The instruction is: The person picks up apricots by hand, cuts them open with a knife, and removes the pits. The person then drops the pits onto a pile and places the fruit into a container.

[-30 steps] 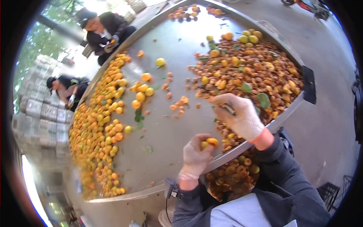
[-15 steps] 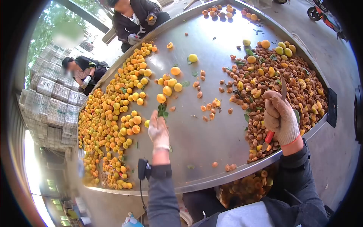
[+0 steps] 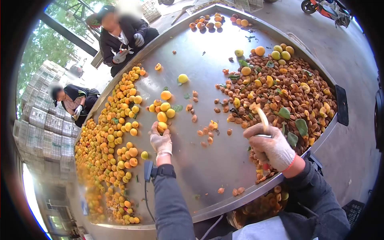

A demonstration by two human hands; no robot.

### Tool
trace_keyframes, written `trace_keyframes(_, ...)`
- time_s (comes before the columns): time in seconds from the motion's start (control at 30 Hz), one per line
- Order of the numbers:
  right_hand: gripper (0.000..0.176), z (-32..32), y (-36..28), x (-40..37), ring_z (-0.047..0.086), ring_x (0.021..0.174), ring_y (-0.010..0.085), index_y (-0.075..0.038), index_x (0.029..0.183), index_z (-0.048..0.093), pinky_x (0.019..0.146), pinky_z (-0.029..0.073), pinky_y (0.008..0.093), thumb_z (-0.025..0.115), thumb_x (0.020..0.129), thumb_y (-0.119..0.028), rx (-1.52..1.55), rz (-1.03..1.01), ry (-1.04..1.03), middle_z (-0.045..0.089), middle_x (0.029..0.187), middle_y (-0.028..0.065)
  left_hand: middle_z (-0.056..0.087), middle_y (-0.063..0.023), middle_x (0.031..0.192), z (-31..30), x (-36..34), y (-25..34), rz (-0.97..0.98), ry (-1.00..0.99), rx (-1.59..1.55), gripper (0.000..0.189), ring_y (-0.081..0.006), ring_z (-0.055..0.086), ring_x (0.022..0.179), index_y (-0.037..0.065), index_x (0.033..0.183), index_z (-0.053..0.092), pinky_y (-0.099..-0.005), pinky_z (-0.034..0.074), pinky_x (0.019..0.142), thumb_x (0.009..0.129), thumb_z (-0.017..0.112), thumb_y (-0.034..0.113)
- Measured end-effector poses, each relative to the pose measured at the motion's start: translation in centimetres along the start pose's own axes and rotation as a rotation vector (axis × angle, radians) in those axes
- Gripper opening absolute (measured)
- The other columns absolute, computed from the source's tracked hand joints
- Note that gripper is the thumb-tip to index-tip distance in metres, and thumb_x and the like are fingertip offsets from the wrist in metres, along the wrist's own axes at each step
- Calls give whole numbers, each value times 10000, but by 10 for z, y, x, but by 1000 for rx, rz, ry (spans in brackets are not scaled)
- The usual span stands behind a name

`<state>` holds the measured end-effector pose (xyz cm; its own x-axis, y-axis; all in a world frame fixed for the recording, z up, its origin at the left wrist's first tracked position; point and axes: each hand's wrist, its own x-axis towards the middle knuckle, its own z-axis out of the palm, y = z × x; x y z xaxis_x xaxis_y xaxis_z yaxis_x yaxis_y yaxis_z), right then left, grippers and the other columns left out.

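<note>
My left hand (image 3: 161,144), in a pale glove, has its thumb and fingers closed round an orange apricot (image 3: 161,127) low over the metal table (image 3: 188,160). Several more apricots (image 3: 165,107) lie just beyond those fingertips. My right hand (image 3: 273,149), also gloved, is wrapped round a knife (image 3: 263,118) whose curved blade points up. A bit of its red handle shows below the fist. Beneath and beyond this hand spreads a heap of brown apricot pits (image 3: 294,94), mixed with yellow fruit pieces and green leaves (image 3: 301,128).
A large pile of whole apricots (image 3: 106,150) covers the table's left side. Loose pits (image 3: 209,131) lie mid-table. Two people (image 3: 120,38) (image 3: 74,102) sit beyond the left edge, near stacked crates (image 3: 44,120). Below the near rim sits a container of fruit pieces (image 3: 260,206).
My left hand has closed on an apricot; the leaves by its fingertips no longer show there. My right hand has moved left with the knife, and the whole view has shifted.
</note>
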<state>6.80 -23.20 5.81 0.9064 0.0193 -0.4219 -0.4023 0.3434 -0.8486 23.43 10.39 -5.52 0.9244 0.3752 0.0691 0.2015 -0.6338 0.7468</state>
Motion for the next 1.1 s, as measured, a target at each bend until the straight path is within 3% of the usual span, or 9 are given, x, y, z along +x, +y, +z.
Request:
trace_keyframes(0.07,171,6,9,1,406,434,46,-14,1031,629,400,311,217,596,868,-51,-32,-1,-36,491,601,-33,545,-106,1133,-1,-25,14,38,-43,-602,572,-188,598,950,22,1290,491,-278,567,773,763,668,-109)
trace_keyframes(0.17,145,18,11,-9,411,480,2,-82,996,681,429,305,186,617,867,-76,-207,17,-107,535,640,-60,583,-121,1101,-23,-88,58,-55,-151,-831,552,-198,608,966,22,1282,499,-311,547,851,772,658,-116)
trace_keyframes(0.2,151,23,7,-15,495,547,37,-68,995,682,496,400,210,616,860,-71,-293,5,-127,576,681,-40,591,-131,1126,-30,-109,70,-139,-247,-996,534,-213,615,986,30,1282,504,-331,554,855,788,661,-103)
trace_keyframes(0.23,154,22,24,-11,538,610,62,-57,992,683,566,443,230,618,853,-67,-330,-165,-154,605,717,-22,591,-131,1126,-34,-127,77,-141,-245,-1003,534,-213,615,986,30,1282,504,-331,554,855,788,661,-103)
trace_keyframes(0.3,157,21,38,-11,581,673,87,-45,989,684,636,486,249,620,846,-63,-368,-337,-178,633,752,-5,604,-149,1166,-36,-156,86,-213,-511,-1549,484,-246,621,1037,41,1284,506,-377,567,858,834,657,-57)
trace_keyframes(0.37,173,24,31,-17,618,787,123,-28,990,680,756,504,278,626,827,-52,-497,-286,-252,676,829,41,609,-153,1172,-30,-180,88,-273,-500,-1579,450,-260,621,1053,46,1279,514,-392,563,877,856,647,-31)
trace_keyframes(0.67,201,26,38,-27,685,787,296,-54,991,677,711,532,345,613,806,-98,-791,-405,-251,689,860,156,645,-101,1103,-20,-216,94,-322,-715,-1539,439,-223,627,983,27,1247,576,-367,493,915,853,725,154)
trace_keyframes(1.0,208,27,51,-21,686,768,315,-68,979,689,698,550,344,608,788,-79,-932,-452,-308,699,835,138,633,-101,1165,-25,-220,80,-302,-610,-1536,502,-212,615,1064,-8,1292,540,-339,487,958,829,727,41)
trace_keyframes(1.1,213,33,41,-23,670,727,338,-77,977,688,651,538,373,616,777,-87,-997,-412,-275,683,787,149,629,-93,1143,-32,-226,95,-252,-549,-1198,523,-166,624,1008,-30,1274,553,-286,522,907,784,731,-65)
